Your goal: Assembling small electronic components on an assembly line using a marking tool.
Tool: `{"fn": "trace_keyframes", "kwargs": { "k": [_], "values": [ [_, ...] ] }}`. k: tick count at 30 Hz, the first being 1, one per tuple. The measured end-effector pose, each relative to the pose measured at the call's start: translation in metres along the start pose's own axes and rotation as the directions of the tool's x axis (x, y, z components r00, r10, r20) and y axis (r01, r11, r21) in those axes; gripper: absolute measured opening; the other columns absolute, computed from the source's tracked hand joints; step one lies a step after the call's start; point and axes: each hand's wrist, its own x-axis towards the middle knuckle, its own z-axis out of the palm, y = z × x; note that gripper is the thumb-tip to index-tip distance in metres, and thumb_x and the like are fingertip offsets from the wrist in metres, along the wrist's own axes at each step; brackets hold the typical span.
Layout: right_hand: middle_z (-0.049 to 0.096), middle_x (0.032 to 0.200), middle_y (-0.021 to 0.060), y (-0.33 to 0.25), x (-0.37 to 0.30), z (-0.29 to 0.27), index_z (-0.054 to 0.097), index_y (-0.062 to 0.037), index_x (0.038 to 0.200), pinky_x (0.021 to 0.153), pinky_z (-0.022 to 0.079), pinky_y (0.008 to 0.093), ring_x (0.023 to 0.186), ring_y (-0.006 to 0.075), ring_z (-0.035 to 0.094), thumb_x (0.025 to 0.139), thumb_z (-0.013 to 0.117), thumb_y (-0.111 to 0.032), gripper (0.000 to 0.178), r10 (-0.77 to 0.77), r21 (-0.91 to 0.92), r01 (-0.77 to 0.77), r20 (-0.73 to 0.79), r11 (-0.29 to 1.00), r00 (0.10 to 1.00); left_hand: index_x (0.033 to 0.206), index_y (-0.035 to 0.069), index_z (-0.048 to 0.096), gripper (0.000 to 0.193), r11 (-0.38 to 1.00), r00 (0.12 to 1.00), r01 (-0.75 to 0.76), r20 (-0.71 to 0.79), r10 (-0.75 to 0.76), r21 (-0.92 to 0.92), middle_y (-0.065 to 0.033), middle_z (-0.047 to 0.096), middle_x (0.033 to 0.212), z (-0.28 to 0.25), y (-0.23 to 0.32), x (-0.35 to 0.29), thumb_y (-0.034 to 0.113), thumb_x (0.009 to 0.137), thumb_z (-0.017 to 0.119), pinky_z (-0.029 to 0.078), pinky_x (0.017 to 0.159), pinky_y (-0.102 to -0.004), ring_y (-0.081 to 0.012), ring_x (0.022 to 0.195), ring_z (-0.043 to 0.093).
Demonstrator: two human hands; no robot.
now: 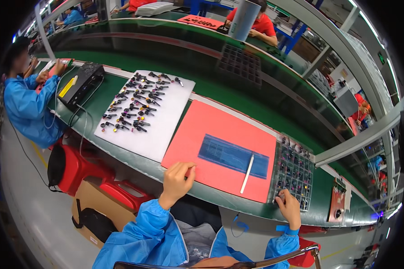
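My left hand (177, 181) rests at the near left corner of a red mat (184, 139), its fingers loosely bent, with a gap to the thumb and nothing visible between them. On the mat lie a dark blue translucent sheet (222, 153) with a fine grid and a slim white stick (246, 175), which crosses the sheet's right part. My right hand (289, 207) reaches into the near left corner of a clear compartment tray (293, 172) holding small dark parts. Its fingertips are pinched together there; what they grip is hidden.
Left of the mat, a white foam board (168, 112) carries rows of small black stemmed pieces. Beyond it stands a black box (83, 83) with cables. A co-worker in blue (31, 105) sits at the left. A metal post (359, 136) rises near the tray; a clipboard (337, 204) lies farther right.
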Motion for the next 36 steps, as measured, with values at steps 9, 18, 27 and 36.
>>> {"fn": "trace_keyframes", "kwargs": {
  "k": [9,18,27,36],
  "values": [
    [0.044,0.049,0.0063,0.0,0.011,-0.014,0.054,-0.0041,0.085,0.044,0.031,0.0302,0.043,0.0154,0.044,0.079,0.063,-0.011,0.013,0.033,0.069,-0.039,0.082,0.997,0.996,0.081,0.0,0.062,0.004,0.998,0.998,0.054,0.024,-0.054,-0.026,-0.0127,0.063,0.074,-0.001,0.0,0.002,0.001,0.077,0.061,0.046,0.056,-0.034,-0.0288,0.065,0.061],
    [0.042,0.048,0.0087,-0.095,0.117,-0.018,0.058,-0.0062,0.084,0.043,0.031,0.0339,0.041,0.0228,0.044,0.077,0.067,-0.02,0.018,-0.255,0.144,0.263,-0.072,0.954,0.964,0.085,0.003,0.062,0.008,0.98,0.984,0.171,0.074,-0.164,-0.102,-0.0115,0.064,0.076,0.001,-0.001,0.011,0.008,0.079,0.061,0.049,0.06,-0.0336,-0.0275,0.069,0.062],
    [0.056,0.058,0.0076,-0.132,0.21,0.051,0.062,-0.0094,0.094,0.052,0.042,0.037,0.057,0.0257,0.057,0.076,0.065,-0.02,0.021,-0.376,0.084,0.374,0.009,0.924,0.927,0.082,0.004,0.062,0.009,0.997,0.963,-0.027,0.265,0.045,-0.072,-0.0114,0.062,0.075,-0.005,0.025,0.028,0.012,0.079,0.062,0.049,0.061,-0.0366,-0.0286,0.07,0.061],
    [0.061,0.1,0.0136,-0.093,0.178,0.04,0.052,-0.0083,0.118,0.072,0.049,0.0393,0.088,0.0311,0.06,0.075,0.063,-0.013,0.045,-0.345,-0.035,0.345,-0.011,0.938,0.938,0.08,0.006,0.064,0.012,0.907,0.967,-0.204,0.218,0.129,0.368,-0.016,0.062,0.075,-0.015,-0.047,0.182,0.014,0.078,0.056,0.049,0.064,-0.042,-0.0332,0.074,0.061]
  ]
}}
